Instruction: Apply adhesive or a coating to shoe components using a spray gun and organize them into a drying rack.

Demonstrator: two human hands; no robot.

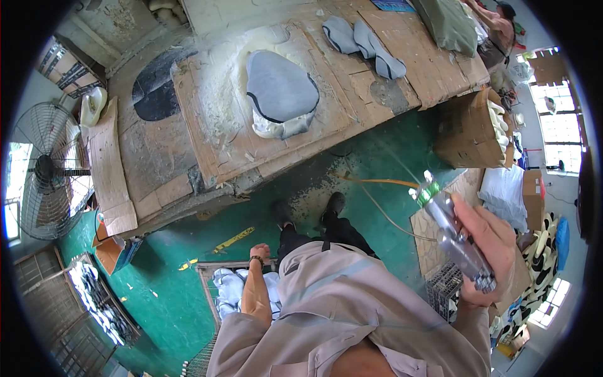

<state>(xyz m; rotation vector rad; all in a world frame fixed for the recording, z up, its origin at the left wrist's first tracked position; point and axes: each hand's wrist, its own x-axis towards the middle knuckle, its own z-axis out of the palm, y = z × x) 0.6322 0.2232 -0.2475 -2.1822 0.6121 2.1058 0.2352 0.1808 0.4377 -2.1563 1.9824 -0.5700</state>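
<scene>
We saw a shiny silver spray gun (pixel 457 242) with a green tip, and an orange hose (pixel 377 182) ran from it. The floor (pixel 169 295) was dark green. The workbench (pixel 251 144) was covered in brown cardboard with pale yellow dust on it. A grey foam pad (pixel 281 88) with a dark edge lay over white stuffing. Two more grey pieces (pixel 364 41) lay farther back. Our shirt (pixel 339 314) was light beige. A black and white spotted cloth (pixel 540 251) lay at the right.
</scene>
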